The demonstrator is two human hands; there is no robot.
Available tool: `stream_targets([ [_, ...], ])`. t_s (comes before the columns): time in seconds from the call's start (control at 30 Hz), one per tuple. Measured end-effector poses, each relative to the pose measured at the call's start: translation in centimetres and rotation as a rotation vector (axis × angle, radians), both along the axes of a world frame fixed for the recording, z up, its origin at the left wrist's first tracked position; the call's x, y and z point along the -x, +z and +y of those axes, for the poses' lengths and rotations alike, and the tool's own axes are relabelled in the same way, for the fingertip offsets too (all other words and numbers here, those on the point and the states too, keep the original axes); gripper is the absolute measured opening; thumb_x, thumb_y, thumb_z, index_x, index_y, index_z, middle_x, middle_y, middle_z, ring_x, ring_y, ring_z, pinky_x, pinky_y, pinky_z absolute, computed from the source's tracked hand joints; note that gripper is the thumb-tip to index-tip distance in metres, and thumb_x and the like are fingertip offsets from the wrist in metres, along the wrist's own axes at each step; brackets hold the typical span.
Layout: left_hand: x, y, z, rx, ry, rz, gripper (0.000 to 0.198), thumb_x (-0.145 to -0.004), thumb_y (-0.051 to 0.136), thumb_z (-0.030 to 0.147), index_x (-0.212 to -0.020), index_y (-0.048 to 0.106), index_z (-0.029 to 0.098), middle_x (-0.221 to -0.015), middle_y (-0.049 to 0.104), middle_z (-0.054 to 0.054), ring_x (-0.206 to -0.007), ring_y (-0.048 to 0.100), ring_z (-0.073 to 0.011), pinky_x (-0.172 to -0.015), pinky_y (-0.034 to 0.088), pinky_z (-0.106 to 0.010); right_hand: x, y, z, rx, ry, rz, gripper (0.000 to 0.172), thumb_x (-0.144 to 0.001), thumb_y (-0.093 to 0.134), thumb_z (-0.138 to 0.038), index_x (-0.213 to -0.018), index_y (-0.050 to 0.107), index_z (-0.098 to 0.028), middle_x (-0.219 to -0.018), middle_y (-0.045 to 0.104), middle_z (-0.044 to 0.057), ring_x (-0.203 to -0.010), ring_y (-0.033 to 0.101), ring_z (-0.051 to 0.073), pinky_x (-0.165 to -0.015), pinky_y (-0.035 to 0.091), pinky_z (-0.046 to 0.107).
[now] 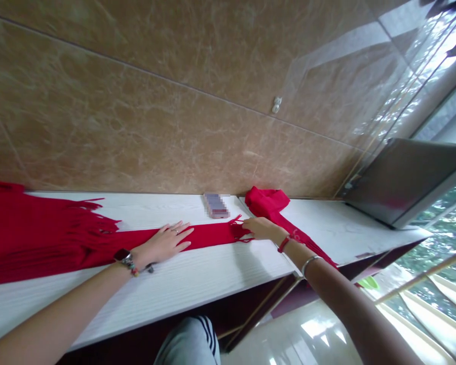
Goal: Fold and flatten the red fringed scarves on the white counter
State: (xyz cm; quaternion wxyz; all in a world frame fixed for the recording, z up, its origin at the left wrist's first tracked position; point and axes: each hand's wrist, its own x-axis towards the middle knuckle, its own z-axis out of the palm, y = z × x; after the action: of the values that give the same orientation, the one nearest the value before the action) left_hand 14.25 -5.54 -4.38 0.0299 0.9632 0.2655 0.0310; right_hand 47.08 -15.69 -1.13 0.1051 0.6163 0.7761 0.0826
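Observation:
A red fringed scarf (209,234) lies in a long narrow strip along the white tabletop (213,271). Flat on the strip, fingers spread, rests my left hand (162,243). At the strip's right end my right hand (263,229) has its fingers closed on the fringed edge; the fingertips are partly hidden. More red fringed cloth (34,228) is heaped at the left, overlapping the strip's left end. Behind my right hand, another red scarf (266,200) sits bunched near the wall, with a length running down toward the front edge.
A phone (216,206) lies behind the strip, its screen blurred out. The brown tiled wall (155,116) rises along the table's back edge. A dark grey box-shaped object (410,177) stands at the far right, by the windows. My knee (190,342) is below the front edge.

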Motion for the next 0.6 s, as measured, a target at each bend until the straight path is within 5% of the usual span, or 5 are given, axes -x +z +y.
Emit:
stream_targets([
  [0.13,-0.1,-0.1,0.0,-0.005,-0.008,-0.027,0.049,-0.09,0.027,0.046,-0.135,0.032,0.026,-0.144,0.026,-0.004,-0.132,0.022,-0.0217,-0.103,0.018,-0.044,-2.5,1.5,-0.9,-0.029,-0.068,0.03,0.028,-0.063,0.046,0.005,-0.076,0.064,-0.012,-0.081,0.066,0.01,-0.077,0.061,0.018,-0.067,0.045,0.026],
  [0.27,-0.1,0.0,0.0,-0.001,-0.012,-0.052,0.048,-0.09,0.027,0.045,-0.134,0.033,0.027,-0.143,0.028,-0.004,-0.131,0.023,-0.0215,-0.102,0.02,-0.044,0.0,2.5,0.2,-0.114,-0.007,0.11,0.033,-0.07,0.044,-0.001,-0.094,0.062,-0.015,-0.099,0.064,0.007,-0.094,0.056,0.015,-0.084,0.042,0.025],
  [0.43,0.0,0.2,-0.2,-0.005,-0.01,-0.058,0.048,-0.09,0.028,0.045,-0.134,0.034,0.027,-0.142,0.03,-0.004,-0.131,0.025,-0.0215,-0.102,0.022,-0.043,4.7,1.0,2.4,-0.072,0.096,0.143,0.03,-0.075,0.046,-0.009,-0.101,0.058,-0.015,-0.104,0.062,0.007,-0.098,0.054,0.015,-0.087,0.041,0.025],
  [0.6,0.2,0.0,-0.1,-0.014,-0.024,-0.068,0.047,-0.09,0.028,0.045,-0.133,0.035,0.028,-0.142,0.031,-0.004,-0.13,0.026,-0.0218,-0.102,0.023,-0.044,1.7,-0.1,1.4,-0.055,-0.07,0.05,0.029,-0.074,0.045,-0.006,-0.097,0.061,-0.012,-0.098,0.064,0.011,-0.091,0.059,0.018,-0.077,0.046,0.027],
])
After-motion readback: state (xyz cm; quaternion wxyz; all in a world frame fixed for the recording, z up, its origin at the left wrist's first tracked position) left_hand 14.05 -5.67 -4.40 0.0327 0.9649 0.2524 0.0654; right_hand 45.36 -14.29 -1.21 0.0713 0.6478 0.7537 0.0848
